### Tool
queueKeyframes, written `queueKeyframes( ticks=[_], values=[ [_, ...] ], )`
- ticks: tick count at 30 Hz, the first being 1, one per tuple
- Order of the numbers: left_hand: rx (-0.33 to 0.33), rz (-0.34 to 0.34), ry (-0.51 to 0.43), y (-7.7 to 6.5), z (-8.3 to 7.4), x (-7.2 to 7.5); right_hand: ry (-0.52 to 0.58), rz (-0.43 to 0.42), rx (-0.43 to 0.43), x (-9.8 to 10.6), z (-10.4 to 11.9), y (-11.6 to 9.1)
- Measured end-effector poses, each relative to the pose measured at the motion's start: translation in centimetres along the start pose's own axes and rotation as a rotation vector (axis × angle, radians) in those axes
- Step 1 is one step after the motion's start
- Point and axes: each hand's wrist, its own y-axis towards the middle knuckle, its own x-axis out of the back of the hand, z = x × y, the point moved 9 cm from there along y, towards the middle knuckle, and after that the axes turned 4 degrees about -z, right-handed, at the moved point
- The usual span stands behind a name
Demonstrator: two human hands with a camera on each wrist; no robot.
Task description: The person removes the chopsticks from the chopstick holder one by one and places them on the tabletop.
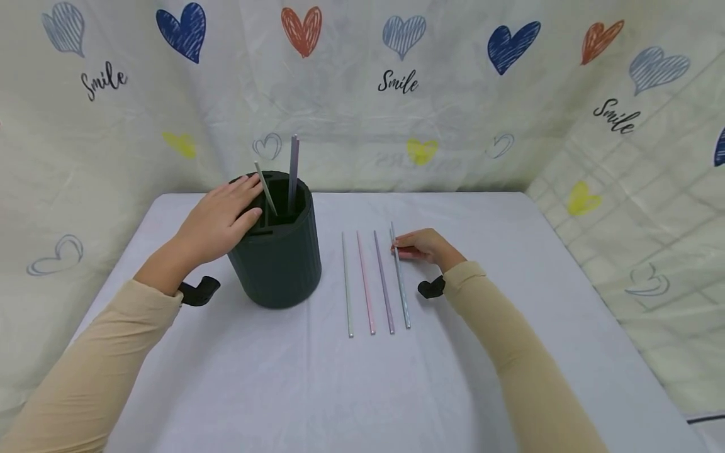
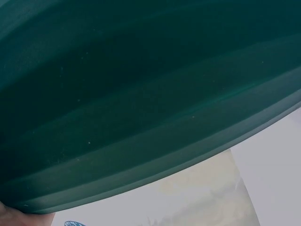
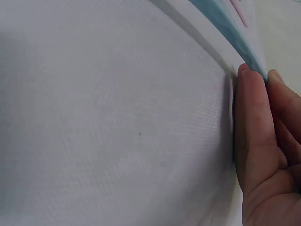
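Pinches the light blue stick [image 1: 401, 283] with the right hand [image 1: 427, 246], just right of the head view's centre, close to the stick's upper end. Long axis mostly up and down the frame, foot slightly to the right: only a short tip above the grip, nearly all the length below. In the right wrist view, runs off from the fingertips [image 3: 254, 81] toward the top edge, up and left, with a shadow beside it. Impossible to tell from these views: wholly lifted, or partly touching the white table [image 1: 255, 384].

Stands left of centre, up and left of that grip at its open top: the dark green holder [image 1: 277, 270]. Between the two, nearly parallel to the blue one and apart from each other: the purple stick [image 1: 384, 283], pink stick [image 1: 365, 283] and pale green stick [image 1: 347, 286]. Inside the holder, quite unlike that lie along the table: a near-upright cluster of purplish sticks [image 1: 293, 179] and a leaning pale stick [image 1: 265, 187].

Rests the left hand [image 1: 218, 217] on the holder's rim, fingers laid over the top, no stick grasped. Nearer to the blue stick: the right hand; to the holder: the left.
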Motion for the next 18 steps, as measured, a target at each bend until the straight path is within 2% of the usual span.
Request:
queueKeyframes(
  ticks=[2,9,18],
  values=[
    [-0.002,-0.004,0.001,0.1,0.0,0.1,-0.009,-0.011,0.004,0.0,0.0,0.0],
    [-0.002,0.006,-0.001,0.1,0.0,-0.2,-0.147,-0.189,-0.017,0.7,0.0,-0.6],
    [-0.004,0.011,0.002,0.2,0.2,-0.2,-0.172,-0.222,-0.04,0.7,0.0,-1.1]
  ],
)
